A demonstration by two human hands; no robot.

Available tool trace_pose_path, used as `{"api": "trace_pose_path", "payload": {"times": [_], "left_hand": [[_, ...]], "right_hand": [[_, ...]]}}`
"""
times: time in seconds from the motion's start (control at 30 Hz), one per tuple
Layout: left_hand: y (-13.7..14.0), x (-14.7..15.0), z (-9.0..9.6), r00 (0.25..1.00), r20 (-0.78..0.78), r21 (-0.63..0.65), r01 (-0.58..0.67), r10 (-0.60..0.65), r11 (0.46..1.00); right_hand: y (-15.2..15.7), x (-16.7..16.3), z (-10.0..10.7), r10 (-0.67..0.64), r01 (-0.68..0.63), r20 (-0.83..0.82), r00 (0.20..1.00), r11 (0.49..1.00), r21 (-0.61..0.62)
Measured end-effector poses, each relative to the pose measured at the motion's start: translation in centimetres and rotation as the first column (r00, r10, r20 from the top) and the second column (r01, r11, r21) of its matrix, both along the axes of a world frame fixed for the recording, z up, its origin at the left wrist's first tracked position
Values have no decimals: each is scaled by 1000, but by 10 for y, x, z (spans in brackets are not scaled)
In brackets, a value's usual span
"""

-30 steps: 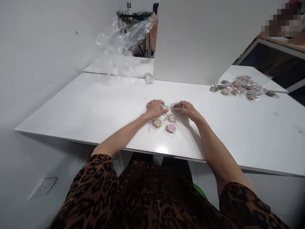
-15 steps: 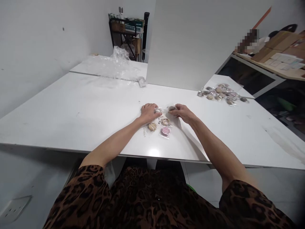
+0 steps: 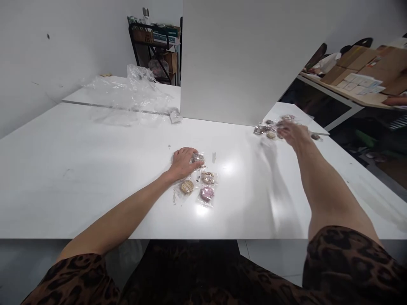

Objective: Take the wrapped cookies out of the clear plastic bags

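My left hand (image 3: 184, 163) rests flat on the white table, fingers stretched out, its thumb against a dark, clear-wrapped cookie (image 3: 198, 158). Just below lie a tan wrapped cookie (image 3: 187, 187), a light brown one with a pale middle (image 3: 208, 178) and a pink one (image 3: 207, 194). Over at the right, my right hand (image 3: 291, 132) is above a pile of wrapped cookies (image 3: 271, 135) in mixed colours. Motion smears its fingers, and I cannot see whether anything is in them. The hand and forearm cover part of the pile.
Crumpled clear plastic (image 3: 140, 91) lies at the back left, with a small wrapper (image 3: 174, 115) near it. A tall white panel (image 3: 235, 59) stands at the table's rear. Cardboard boxes (image 3: 352, 63) sit on a side table at right; a rack (image 3: 152, 44) stands behind.
My right hand has left the small group, where it held a dark wrapped cookie, and moved right to the pile. My left hand stays by its cookie. The camera view has shifted.
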State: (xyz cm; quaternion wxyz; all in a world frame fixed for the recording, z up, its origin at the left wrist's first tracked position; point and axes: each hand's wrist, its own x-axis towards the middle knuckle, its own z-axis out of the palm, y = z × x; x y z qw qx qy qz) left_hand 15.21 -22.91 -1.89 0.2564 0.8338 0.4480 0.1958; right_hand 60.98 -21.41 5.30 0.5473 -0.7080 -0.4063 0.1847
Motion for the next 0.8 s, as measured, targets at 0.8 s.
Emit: {"api": "trace_pose_path", "payload": {"times": [0.8], "left_hand": [[6, 1, -12, 736, 650, -147, -123, 190, 981]], "right_hand": [[-76, -251, -41, 720, -564, 252, 647, 674, -478]]}}
